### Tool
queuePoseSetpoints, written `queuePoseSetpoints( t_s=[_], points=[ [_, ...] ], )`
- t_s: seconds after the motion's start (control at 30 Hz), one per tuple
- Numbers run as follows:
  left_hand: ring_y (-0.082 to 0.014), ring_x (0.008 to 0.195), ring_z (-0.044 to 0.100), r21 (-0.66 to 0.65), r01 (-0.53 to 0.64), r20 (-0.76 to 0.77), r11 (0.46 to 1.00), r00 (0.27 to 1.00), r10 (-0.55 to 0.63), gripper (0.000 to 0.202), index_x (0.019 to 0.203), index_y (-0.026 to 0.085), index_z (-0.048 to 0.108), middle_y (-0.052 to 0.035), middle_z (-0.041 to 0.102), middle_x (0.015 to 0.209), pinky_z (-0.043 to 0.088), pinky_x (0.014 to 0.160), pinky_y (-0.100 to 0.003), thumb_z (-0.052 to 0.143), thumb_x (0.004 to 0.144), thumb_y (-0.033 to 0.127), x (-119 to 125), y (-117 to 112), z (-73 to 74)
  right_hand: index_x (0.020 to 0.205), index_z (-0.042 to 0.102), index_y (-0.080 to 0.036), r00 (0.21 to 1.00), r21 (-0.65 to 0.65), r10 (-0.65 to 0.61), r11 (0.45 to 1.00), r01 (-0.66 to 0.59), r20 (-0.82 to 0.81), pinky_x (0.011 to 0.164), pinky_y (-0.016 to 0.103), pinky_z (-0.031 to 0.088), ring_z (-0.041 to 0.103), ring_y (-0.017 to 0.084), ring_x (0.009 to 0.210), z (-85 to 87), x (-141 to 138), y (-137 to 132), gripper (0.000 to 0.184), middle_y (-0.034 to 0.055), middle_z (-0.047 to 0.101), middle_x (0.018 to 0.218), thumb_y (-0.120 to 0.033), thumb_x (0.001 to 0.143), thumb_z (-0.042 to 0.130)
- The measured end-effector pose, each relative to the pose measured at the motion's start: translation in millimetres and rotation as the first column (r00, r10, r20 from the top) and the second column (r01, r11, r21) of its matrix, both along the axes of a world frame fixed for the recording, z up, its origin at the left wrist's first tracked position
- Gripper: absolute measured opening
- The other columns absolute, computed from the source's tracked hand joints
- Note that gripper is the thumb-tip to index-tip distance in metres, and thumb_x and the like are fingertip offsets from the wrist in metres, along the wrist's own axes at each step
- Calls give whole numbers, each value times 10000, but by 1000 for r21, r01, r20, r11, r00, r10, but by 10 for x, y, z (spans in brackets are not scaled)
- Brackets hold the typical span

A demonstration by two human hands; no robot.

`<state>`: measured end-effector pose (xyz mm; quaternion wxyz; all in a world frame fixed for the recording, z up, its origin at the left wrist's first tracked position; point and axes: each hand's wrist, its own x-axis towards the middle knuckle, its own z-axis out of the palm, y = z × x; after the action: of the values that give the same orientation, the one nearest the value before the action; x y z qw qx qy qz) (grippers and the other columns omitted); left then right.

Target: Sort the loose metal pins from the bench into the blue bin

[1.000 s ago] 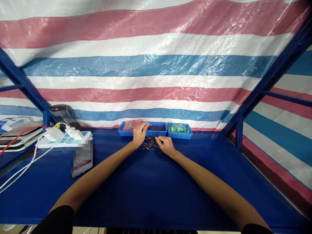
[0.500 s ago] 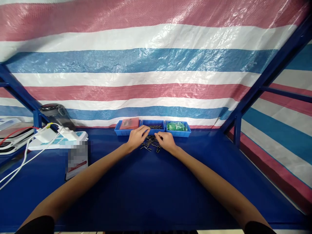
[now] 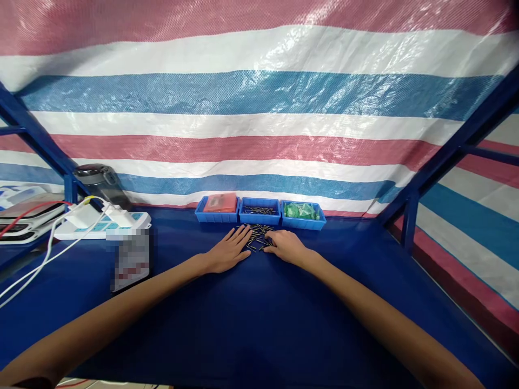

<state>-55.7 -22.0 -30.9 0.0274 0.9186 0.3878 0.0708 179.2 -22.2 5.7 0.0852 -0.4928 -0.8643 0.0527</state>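
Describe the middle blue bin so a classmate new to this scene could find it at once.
Below the striped sheet, find three blue bins at the far edge of the blue table. The middle bin sits beyond the loose pile of thin dark pieces. It alone holds similar pieces; the left bin holds red contents, the right bin green ones.

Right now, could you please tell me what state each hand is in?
Left hand: open, spread at the edge of the pile of slim pieces.
Right hand: curled at the pile; whether it holds anything cannot be told.
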Motion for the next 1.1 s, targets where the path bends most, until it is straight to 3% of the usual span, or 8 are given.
queuePoseSetpoints(
  t_s=[0.2,0.57,0.83,1.1],
  points=[
    [-237,1436,115,12,-47,8,999,999,47,603,1481,158,191,-98,183,1540,95,1160,-409,212,971,478,156,86,-43,835,647,-205,996,46,-46,998,50,-81,567,263,337,644,206,738,-51,-111,121,104,52,703,798,-306,818,664],
    [-226,1428,168,-4,-43,81,999,996,43,579,1469,137,219,-100,231,1529,146,1160,-404,233,978,443,260,120,6,860,650,-201,975,110,-76,989,101,-211,636,250,382,631,173,774,-158,-136,126,64,46,698,878,-225,865,591],
    [-234,1315,391,120,-82,284,989,958,45,429,1345,185,440,-72,537,1340,344,1066,-409,412,950,351,379,105,100,893,686,-204,866,142,-35,982,122,-498,722,241,459,655,165,785,-334,-65,145,144,37,708,876,-215,896,543],
    [-219,1154,529,169,-27,434,985,899,-50,266,1165,181,569,-80,646,1142,413,970,-393,466,932,260,486,207,230,899,698,-203,836,88,-37,991,101,-547,717,254,483,675,181,779,-340,-57,151,142,37,724,876,-197,885,557]
  ],
)
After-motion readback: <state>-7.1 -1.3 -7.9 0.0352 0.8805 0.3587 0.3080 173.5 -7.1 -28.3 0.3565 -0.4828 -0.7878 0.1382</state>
